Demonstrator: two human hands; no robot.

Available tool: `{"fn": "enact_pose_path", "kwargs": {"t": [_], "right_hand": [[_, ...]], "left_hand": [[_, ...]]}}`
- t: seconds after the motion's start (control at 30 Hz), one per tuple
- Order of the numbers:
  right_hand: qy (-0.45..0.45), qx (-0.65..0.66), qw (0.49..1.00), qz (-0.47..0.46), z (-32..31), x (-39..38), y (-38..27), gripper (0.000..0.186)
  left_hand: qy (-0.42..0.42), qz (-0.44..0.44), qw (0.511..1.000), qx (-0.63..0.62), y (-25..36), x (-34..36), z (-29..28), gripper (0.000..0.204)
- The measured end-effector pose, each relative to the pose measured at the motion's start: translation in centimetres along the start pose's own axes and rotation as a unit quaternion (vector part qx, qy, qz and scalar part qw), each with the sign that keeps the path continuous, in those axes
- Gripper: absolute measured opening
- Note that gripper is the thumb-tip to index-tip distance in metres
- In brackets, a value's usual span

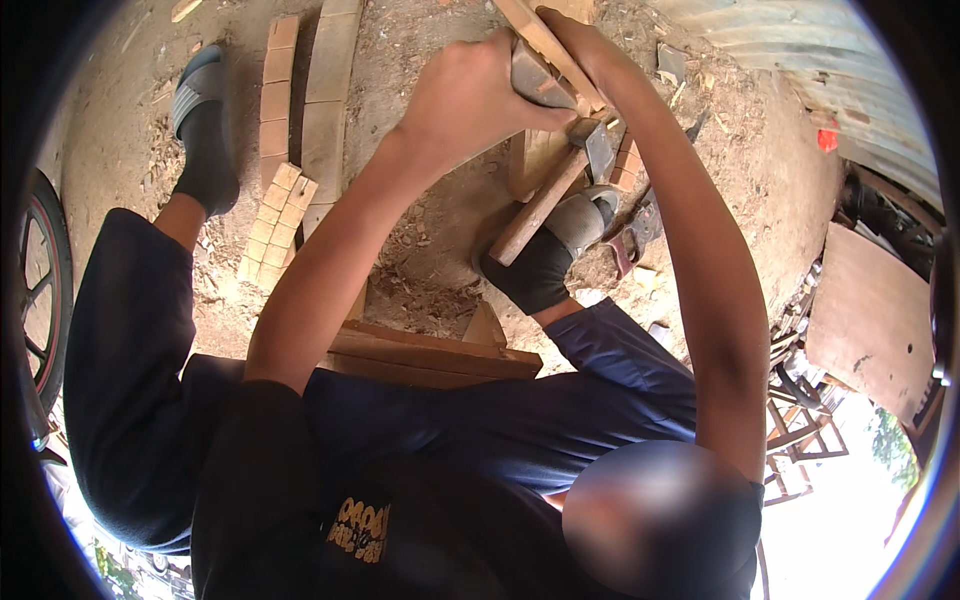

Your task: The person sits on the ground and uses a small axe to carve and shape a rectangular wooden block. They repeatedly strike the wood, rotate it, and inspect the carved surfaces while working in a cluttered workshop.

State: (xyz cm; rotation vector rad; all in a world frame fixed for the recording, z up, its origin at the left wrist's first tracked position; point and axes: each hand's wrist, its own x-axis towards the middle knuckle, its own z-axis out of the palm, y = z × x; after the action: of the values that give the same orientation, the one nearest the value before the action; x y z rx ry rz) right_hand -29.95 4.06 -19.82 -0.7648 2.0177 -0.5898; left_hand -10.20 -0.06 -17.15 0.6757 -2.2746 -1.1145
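Near the top middle, my left hand (468, 92) is closed round a grey-brown block (538, 78) with a dark lower edge; its exact kind is hard to make out. Against that block lies a narrow wooden strip (548, 42), tilted. My right hand (580, 48) grips this strip from its right side, with most fingers hidden. Just below both hands rests a hammer (540, 208), its metal head up by the strip's lower end and its wooden handle slanting down left. A thicker wooden piece (535, 160) shows under the hammer.
Stacked small wooden blocks (272, 230) and long wooden pieces (328, 75) lie at left. A saw with a red handle (628, 252) lies beside my right foot. Beneath me is a wooden bench (430, 355). A wheel (40, 290) stands far left; corrugated metal sheeting (830, 70) is upper right.
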Motion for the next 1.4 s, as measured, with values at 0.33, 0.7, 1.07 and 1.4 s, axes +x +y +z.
{"fn": "enact_pose_path", "kwargs": {"t": [0.33, 0.7, 1.07, 1.4], "right_hand": [[0.079, -0.058, 0.993, 0.059, -0.2, 0.0, 0.3, 0.06], [0.228, 0.082, 0.967, 0.072, 4.0, -1.9, 0.5, 0.062], [0.294, 0.03, 0.955, -0.015, 7.5, -1.1, 2.1, 0.061], [0.128, 0.279, 0.948, 0.087, 6.3, 1.9, 3.7, 0.061]], "left_hand": [[-0.038, -0.022, 0.999, -0.028, -2.7, -0.2, 1.0, 0.061], [-0.028, -0.058, 0.983, -0.174, -9.6, -2.4, 5.3, 0.057], [0.017, -0.023, 0.981, -0.19, -9.7, -4.0, 3.5, 0.101], [-0.083, -0.097, 0.962, -0.243, -11.8, -2.4, 4.2, 0.081]]}}
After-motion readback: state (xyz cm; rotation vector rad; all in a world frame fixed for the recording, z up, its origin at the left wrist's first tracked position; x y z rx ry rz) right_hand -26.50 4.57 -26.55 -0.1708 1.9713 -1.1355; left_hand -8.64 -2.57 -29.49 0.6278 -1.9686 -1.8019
